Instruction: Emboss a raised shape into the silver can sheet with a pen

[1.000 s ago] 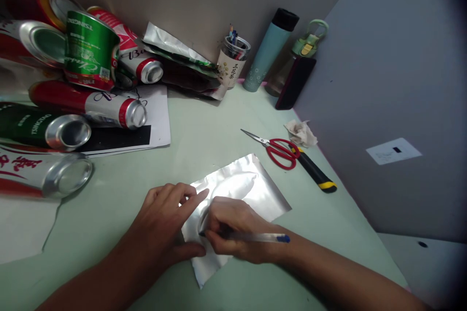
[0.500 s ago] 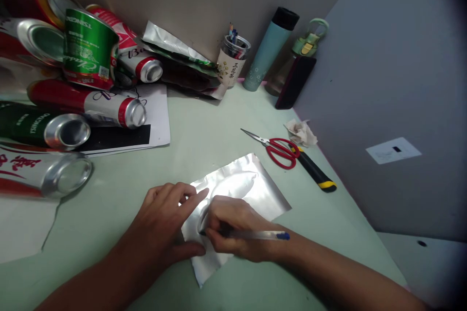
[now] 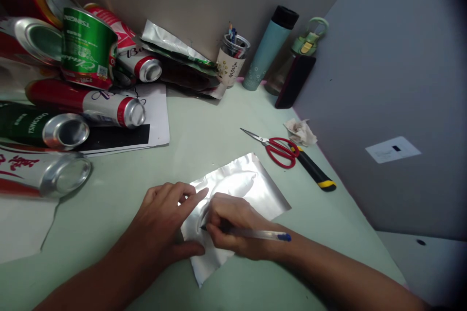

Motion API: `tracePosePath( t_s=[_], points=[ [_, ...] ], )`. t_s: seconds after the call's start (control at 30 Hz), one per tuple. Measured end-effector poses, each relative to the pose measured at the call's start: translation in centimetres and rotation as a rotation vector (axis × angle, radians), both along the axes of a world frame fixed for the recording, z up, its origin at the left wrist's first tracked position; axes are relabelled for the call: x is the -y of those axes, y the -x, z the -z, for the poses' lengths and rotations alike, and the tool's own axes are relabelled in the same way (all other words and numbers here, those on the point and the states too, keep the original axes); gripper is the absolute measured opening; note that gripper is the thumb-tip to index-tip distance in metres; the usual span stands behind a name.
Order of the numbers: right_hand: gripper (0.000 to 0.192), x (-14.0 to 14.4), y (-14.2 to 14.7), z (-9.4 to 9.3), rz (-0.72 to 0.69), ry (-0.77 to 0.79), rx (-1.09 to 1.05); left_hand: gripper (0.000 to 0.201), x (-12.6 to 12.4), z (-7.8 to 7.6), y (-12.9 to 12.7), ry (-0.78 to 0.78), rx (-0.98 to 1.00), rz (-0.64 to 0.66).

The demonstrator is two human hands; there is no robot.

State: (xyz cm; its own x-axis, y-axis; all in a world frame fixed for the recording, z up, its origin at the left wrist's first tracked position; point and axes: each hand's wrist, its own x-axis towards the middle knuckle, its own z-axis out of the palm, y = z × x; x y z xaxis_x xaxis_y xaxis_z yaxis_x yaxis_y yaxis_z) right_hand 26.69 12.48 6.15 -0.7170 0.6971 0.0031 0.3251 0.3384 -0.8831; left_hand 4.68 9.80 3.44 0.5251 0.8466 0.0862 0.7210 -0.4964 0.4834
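Note:
A thin silver metal sheet [image 3: 268, 192] lies flat on the pale green table, with a curved, leaf-like outline pressed into its shiny face. My right hand [image 3: 233, 226] grips a clear-barrelled pen [image 3: 260, 234] with a blue end, its tip touching the sheet near the left side. Fingers spread, my left hand [image 3: 175, 221] rests with its index finger and thumb on the sheet's left edge. Part of the sheet is covered by both hands.
Red-handled scissors [image 3: 280, 150] and a black-and-yellow utility knife [image 3: 315, 170] lie to the right, near a crumpled tissue [image 3: 301, 132]. Several drink cans [image 3: 109, 107] pile up at left. A pen cup [image 3: 231, 60] and a blue tumbler [image 3: 270, 51] stand at the back.
The pen tip has shifted slightly up and to the left on the sheet with my right hand. My left hand stays in place.

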Motion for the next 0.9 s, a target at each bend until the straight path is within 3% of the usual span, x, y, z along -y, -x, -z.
tracePosePath(
  t_s=[0.9],
  points=[
    [0.023, 0.18, 0.12, 0.04, -0.031, 0.017, 0.028, 0.092, 0.11, 0.09, 0.12, -0.008, 0.005, 0.007]
  ],
)
